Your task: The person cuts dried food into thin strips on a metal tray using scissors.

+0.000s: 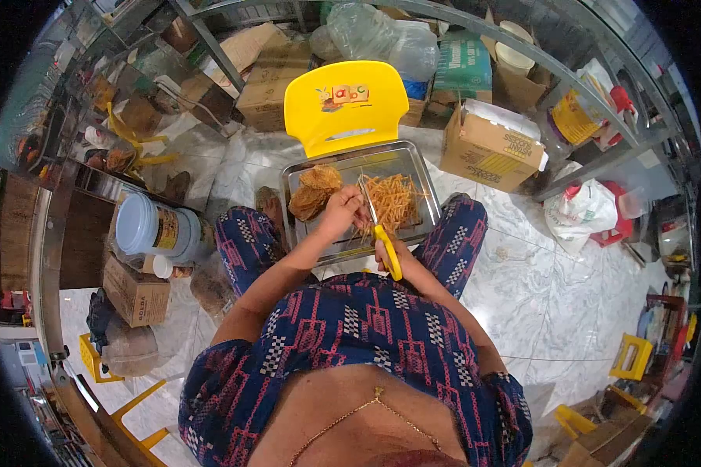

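A metal tray (pixel 288 167) rests on a yellow chair in front of me. In its left part lies a pile of thin, wrinkled brown sheets (pixel 316 192); in its right part is a heap of narrow brown strips (pixel 397 201). My right hand (pixel 387 254) is closed on the yellow handles of a pair of scissors (pixel 387 249), whose blades point away over the tray. Beside the blades, between the two piles, my left hand (pixel 347 212) has its fingers pinched together. What they hold is too small and hidden to name.
The yellow chair's backrest (pixel 346 105) rises behind the tray. Cardboard boxes (pixel 494 145) stand beyond it, under metal shelving. Buckets (pixel 160 226) and another box (pixel 136 292) are on the left. A white plastic bag (pixel 580 212) sits on the marble-patterned floor (pixel 553 311) at right.
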`<state>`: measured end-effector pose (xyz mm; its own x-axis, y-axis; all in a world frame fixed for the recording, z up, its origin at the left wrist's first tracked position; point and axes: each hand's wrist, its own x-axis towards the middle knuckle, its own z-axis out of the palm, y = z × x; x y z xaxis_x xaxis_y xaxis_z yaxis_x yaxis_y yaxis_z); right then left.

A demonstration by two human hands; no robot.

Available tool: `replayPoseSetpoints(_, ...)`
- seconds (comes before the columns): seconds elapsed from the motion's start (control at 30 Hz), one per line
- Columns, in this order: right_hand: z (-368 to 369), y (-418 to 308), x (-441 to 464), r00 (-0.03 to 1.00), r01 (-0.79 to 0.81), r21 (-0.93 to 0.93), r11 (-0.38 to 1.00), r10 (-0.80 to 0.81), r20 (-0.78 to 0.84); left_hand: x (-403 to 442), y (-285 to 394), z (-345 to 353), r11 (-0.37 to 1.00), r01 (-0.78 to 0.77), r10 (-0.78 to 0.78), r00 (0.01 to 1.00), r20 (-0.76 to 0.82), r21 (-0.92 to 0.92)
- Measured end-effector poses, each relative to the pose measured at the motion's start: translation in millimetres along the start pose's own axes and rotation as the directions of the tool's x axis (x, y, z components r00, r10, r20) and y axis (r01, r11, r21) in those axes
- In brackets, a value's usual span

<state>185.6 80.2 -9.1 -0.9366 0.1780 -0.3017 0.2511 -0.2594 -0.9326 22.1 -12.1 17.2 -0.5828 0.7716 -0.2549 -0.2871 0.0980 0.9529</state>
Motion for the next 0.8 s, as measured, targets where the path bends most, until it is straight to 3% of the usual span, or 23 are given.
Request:
replayPoseSetpoints(0.17,-2,-2,-2,0.999,0.042,0.005,0.999,-0.042,0.019,-3,6,8,1.0,-0.006,0.006,1.0,-0.022,-0.026)
replayPoseSetpoints(0.23,0,-14,-5,0.997,-0.061,-0.002,0.998,0.061,-0.038,-2,6,8,0.999,-0.007,0.006,1.0,-0.022,-0.041)
replayPoseSetpoints(0.47,-1,-10,-2,0.986,-0.1,0.007,0.995,0.1,-0.135,3,-1,3,0.998,-0.009,0.007,1.0,-0.022,-0.059)
replayPoseSetpoints(0.57,-1,-13,-2,0.988,-0.122,-0.006,0.992,0.121,-0.101,3,1,-2,0.999,-0.028,0.026,0.999,-0.036,-0.046)
replayPoseSetpoints(0.63,-2,-11,-2,0.997,-0.073,0.103,0.992,0.071,0.019,3,3,-7,0.999,-0.031,0.029,0.999,-0.045,-0.033)
replayPoseSetpoints(0.8,-4,6,4,0.997,-0.018,0.044,0.999,0.015,0.07,3,6,-11,0.999,-0.025,0.023,0.997,-0.079,-0.021)
